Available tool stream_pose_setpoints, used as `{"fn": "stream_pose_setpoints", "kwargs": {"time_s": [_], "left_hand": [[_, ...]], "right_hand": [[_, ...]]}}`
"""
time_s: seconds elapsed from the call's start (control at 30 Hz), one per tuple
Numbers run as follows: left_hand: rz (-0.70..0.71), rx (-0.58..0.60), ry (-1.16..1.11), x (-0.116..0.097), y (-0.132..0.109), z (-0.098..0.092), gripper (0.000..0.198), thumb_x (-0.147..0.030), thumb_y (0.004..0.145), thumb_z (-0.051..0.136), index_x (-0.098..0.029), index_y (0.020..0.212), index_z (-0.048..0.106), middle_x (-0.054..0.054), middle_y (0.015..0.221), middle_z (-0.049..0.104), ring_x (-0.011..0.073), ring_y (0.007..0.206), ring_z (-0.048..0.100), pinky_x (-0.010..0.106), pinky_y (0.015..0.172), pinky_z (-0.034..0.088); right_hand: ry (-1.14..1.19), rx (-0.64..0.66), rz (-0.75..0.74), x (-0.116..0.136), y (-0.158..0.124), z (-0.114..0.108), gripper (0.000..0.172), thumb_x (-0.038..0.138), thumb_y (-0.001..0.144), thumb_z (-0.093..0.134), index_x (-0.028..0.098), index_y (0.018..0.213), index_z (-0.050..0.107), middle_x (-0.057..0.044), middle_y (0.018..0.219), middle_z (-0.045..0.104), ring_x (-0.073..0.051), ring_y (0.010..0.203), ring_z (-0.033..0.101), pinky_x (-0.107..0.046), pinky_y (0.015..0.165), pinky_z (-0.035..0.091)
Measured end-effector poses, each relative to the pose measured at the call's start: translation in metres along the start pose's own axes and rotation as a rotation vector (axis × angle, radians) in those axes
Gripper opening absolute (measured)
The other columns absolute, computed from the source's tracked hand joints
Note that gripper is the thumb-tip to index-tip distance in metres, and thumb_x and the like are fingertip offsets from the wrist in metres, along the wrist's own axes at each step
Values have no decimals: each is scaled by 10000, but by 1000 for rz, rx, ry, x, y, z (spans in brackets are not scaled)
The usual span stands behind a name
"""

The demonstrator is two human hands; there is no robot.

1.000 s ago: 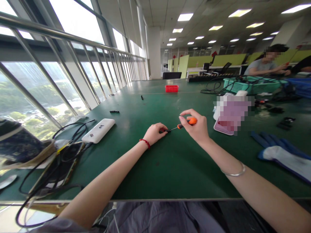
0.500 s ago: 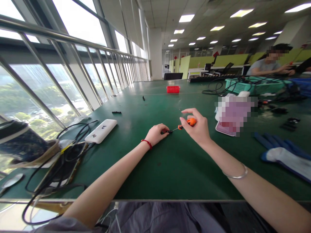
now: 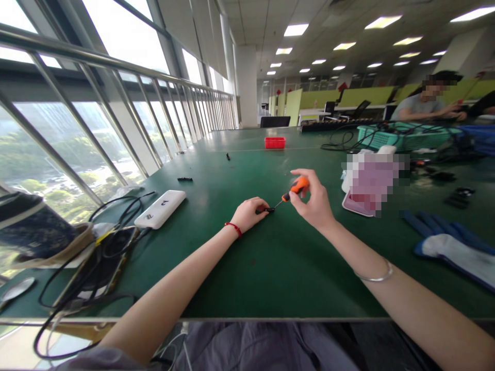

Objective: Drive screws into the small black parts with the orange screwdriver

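Just above the green table, near its middle, my left hand point(image 3: 250, 213) pinches a small black part point(image 3: 269, 209) between thumb and fingers; its exact kind is too small to make out. My right hand point(image 3: 315, 201) grips the handle of an orange and black screwdriver point(image 3: 298, 186) with thumb and fingers, the index finger raised over it. The thin metal shaft slants down to the left, and its tip meets the small black part. Part of the handle is hidden behind the right thumb and palm.
On the left lie a white power bank point(image 3: 161, 208), cables and a phone point(image 3: 102, 263). A red basket point(image 3: 275, 142) and small black pieces point(image 3: 184, 179) sit farther off. To the right are a pink blurred item point(image 3: 371, 185), blue-white gloves point(image 3: 456, 250), a green basket point(image 3: 410, 138) and a person point(image 3: 421, 105).
My right hand has tilted the screwdriver more steeply, its handle end moving up and slightly left. My left hand stays in place on the small black part.
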State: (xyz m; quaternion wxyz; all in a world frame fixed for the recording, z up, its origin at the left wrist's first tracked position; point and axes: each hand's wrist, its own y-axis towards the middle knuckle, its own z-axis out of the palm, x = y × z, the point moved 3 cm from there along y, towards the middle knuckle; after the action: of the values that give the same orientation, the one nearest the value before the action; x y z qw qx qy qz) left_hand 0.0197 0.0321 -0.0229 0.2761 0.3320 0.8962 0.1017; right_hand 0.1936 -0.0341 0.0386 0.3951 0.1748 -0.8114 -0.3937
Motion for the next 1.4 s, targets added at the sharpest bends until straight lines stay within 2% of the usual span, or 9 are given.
{"fn": "stream_pose_setpoints", "kwargs": {"time_s": [0.1,0.27,0.5,0.73,0.93,1.03,1.13,1.3,1.4], "left_hand": [[1,-1,-1,0,0,0,154,-187,755,580,-180,880,670,19,865,634,139,784,603,240,722,495],[8,6,5,-1,0,-1,156,-183,758,572,-187,883,666,17,873,635,142,795,602,249,740,493],[11,9,-13,-2,0,-1,158,-186,765,567,-184,885,668,22,876,634,142,789,599,251,733,493],[23,5,1,-3,0,-2,157,-175,765,569,-181,887,668,21,861,630,141,785,599,248,733,491],[18,4,-13,-1,0,-1,159,-181,767,574,-183,890,674,22,867,633,140,784,603,249,736,495],[21,7,-8,-2,0,-1,158,-175,764,570,-184,884,673,21,868,634,143,792,605,253,741,494],[17,9,-10,-2,0,-1,158,-170,763,569,-185,882,673,21,874,636,143,796,605,253,743,495],[8,8,-19,-2,0,-1,161,-172,765,574,-179,892,673,25,879,636,143,793,605,250,744,496],[15,7,-12,-2,0,-1,156,-169,764,575,-177,888,669,24,874,635,143,794,605,249,743,495]], "right_hand": [[-39,-41,14,-1,1,-2,468,352,691,602,202,1124,500,11,763,596,-116,527,489,-247,528,398],[-22,14,88,3,0,-1,187,369,769,551,203,853,574,69,463,442,-104,428,423,-247,527,373],[87,-5,28,1,1,-1,428,311,723,525,216,1135,464,19,738,562,-130,578,508,-243,519,397],[38,68,113,5,1,-1,183,363,781,535,202,850,586,53,492,468,-113,460,464,-244,530,372],[40,-12,36,2,0,0,485,343,697,602,211,1143,462,27,729,573,-121,565,504,-231,518,386],[-34,17,100,3,-1,0,290,378,732,592,212,966,552,76,503,471,-99,436,416,-229,491,344],[-9,40,50,6,-1,1,171,361,778,548,209,852,573,67,471,448,-96,435,411,-235,513,355],[12,-55,-3,3,-1,0,492,359,714,585,210,1161,444,5,794,581,-116,563,504,-236,514,391],[-79,-44,68,2,-1,0,477,401,707,604,203,1122,480,51,615,531,-115,486,471,-233,495,359]]}}
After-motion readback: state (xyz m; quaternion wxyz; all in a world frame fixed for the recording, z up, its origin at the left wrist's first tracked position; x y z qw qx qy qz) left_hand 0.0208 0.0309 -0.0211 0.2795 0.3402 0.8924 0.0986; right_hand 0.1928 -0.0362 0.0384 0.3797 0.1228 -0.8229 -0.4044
